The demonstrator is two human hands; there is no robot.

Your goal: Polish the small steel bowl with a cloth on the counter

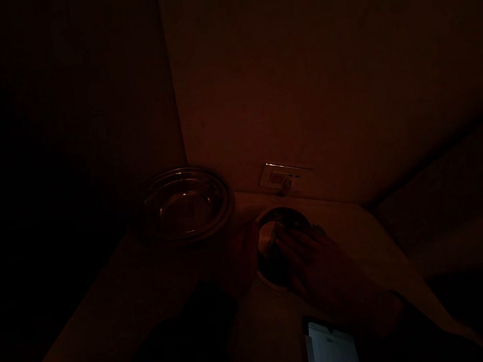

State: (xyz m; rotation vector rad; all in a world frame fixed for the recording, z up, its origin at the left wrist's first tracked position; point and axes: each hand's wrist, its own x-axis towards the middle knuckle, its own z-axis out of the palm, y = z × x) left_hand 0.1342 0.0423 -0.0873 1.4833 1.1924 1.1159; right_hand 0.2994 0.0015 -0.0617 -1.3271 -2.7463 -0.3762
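The scene is very dark. A round, shiny metal-looking bowl (276,277) is on the counter in front of me. My left hand (236,259) grips its left side, with the thumb near the rim. My right hand (319,266) reaches over the bowl from the right, its fingers together and pressed down inside it. Some small thing seems to be under those fingers, with an edge showing beyond them, but the dark hides what it is.
A wide stack of shiny bowls or plates (190,235) stands at the back left corner. On the wall behind is a socket plate (283,175) with something plugged in. A lit phone (334,353) is near me, below my right hand. The counter (263,344) narrows toward the wall.
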